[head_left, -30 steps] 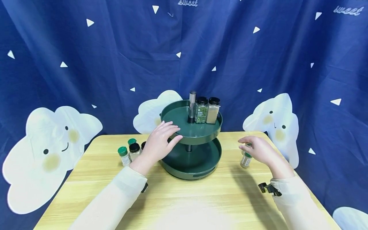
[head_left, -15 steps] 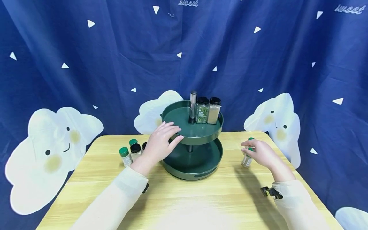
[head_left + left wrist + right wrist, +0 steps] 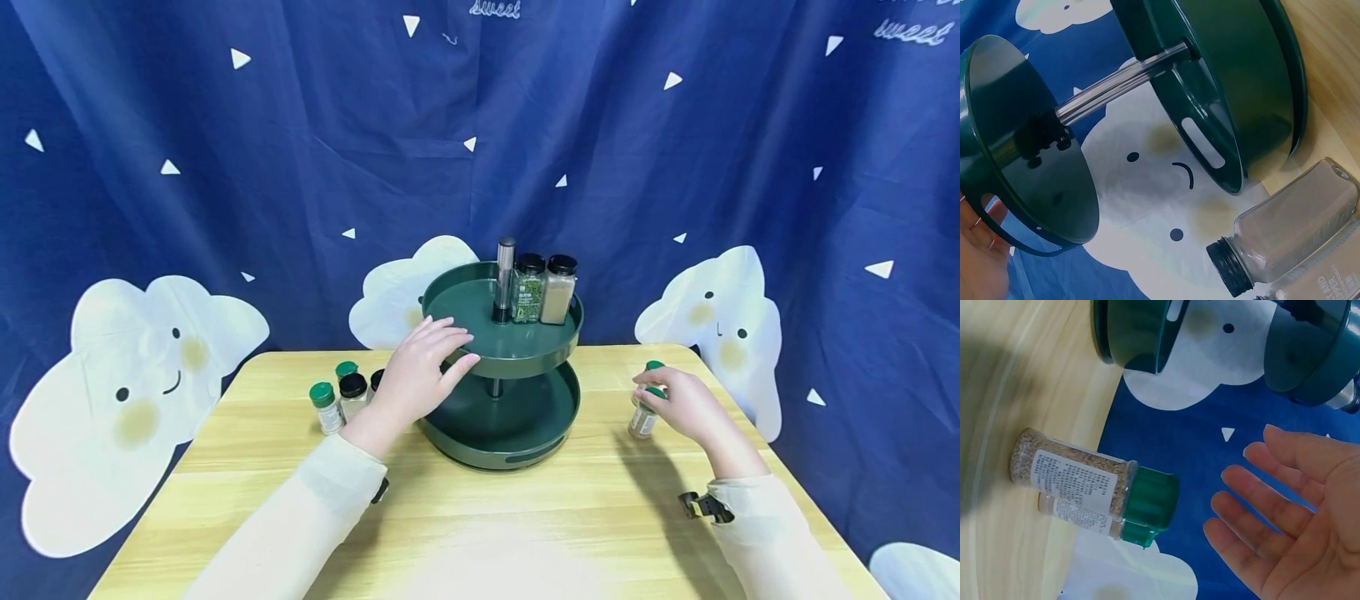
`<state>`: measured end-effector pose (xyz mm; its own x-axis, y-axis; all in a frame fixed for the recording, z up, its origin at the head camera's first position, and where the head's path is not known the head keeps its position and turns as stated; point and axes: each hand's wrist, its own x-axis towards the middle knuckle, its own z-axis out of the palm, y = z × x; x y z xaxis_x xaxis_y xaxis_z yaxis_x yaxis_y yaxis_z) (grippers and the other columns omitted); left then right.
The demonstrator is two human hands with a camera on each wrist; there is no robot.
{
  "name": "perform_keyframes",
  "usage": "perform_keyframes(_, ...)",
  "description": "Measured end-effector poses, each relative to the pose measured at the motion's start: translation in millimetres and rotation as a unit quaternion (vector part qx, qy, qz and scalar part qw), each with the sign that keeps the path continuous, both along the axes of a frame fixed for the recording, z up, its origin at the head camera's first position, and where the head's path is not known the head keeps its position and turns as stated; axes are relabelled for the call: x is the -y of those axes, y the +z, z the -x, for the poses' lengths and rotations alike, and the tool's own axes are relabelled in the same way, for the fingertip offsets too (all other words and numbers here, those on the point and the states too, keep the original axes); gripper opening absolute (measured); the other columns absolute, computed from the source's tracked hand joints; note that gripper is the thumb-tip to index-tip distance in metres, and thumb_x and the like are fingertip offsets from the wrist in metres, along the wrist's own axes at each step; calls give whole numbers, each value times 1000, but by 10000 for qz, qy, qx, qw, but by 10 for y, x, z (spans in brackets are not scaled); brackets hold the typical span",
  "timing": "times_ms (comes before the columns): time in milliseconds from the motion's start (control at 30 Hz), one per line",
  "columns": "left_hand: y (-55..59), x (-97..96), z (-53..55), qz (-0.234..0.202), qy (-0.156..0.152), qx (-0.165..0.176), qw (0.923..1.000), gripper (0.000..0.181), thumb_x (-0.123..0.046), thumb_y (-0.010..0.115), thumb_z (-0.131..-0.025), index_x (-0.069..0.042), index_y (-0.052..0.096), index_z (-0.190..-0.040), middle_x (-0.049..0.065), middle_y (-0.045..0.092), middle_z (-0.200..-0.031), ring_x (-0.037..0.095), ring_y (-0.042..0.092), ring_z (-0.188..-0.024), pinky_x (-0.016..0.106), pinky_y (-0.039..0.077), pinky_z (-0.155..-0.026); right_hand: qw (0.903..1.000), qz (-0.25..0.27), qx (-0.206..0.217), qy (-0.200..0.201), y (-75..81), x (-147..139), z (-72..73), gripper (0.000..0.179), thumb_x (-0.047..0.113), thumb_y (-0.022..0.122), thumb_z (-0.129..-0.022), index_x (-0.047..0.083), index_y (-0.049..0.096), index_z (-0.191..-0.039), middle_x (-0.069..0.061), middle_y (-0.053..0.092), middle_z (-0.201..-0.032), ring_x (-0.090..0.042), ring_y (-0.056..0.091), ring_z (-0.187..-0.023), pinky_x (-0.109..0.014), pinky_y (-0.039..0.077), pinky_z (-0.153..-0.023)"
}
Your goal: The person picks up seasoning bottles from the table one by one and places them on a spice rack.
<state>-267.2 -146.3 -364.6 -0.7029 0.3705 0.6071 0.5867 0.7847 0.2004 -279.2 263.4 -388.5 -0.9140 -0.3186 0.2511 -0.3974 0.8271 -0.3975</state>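
A two-tier dark green rotating rack stands mid-table. My left hand rests against the left rim of its upper tray, fingers extended. In the left wrist view, fingers of that hand show through the tray's handle slot. On the upper tray stand two black-capped spice jars, one with green herbs and one with beige powder. My right hand hovers just over two green-capped spice bottles. In the right wrist view its fingers are loosely bent, apart from the nearer bottle, holding nothing.
Left of the rack, partly behind my left arm, several jars stand together, including a green-capped one and a black-capped one. A metal post rises from the upper tray. A blue curtain hangs behind the wooden table.
My right hand has shifted slightly right and lower, toward the green-capped bottles. The left hand stays at the upper tray. The jars and rack have not visibly moved.
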Motion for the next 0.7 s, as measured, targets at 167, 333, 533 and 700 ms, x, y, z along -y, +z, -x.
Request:
perform_keyframes(167,-2,-3,-2,-28,10,20,10000,44,-46,60,-99,-14,69,-128,3,68,-129,22,48,-137,40,24,-122,10000,-5,-55,-82,-39,-18,5,23,13,72,-93,-1,73,-110,-23,69,-112,-40,65,-98,-57,52,-82)
perform_keyframes(333,1,-9,-12,-81,-9,-11,10000,44,-45,61,-99,-13,70,-127,3,68,-129,22,49,-136,41,25,-122,9998,-53,3,-185,-72,-36,13,23,14,72,-92,-1,73,-110,-26,68,-114,-44,63,-105,-59,51,-84)
perform_keyframes(533,-1,-9,-13,-78,4,-34,10000,44,-45,61,-99,-13,70,-127,3,68,-129,22,49,-137,39,24,-122,9997,-61,46,-229,-97,-54,25,24,13,72,-92,-1,73,-111,-27,66,-115,-38,63,-93,-54,51,-77)
perform_keyframes(700,-8,-6,-7,-71,7,-34,10000,45,-45,61,-99,-13,69,-128,3,68,-129,22,48,-137,40,24,-122,9997,-69,1,-231,-147,-69,49,24,12,72,-92,-3,72,-111,-28,66,-114,-40,64,-95,-56,51,-78)
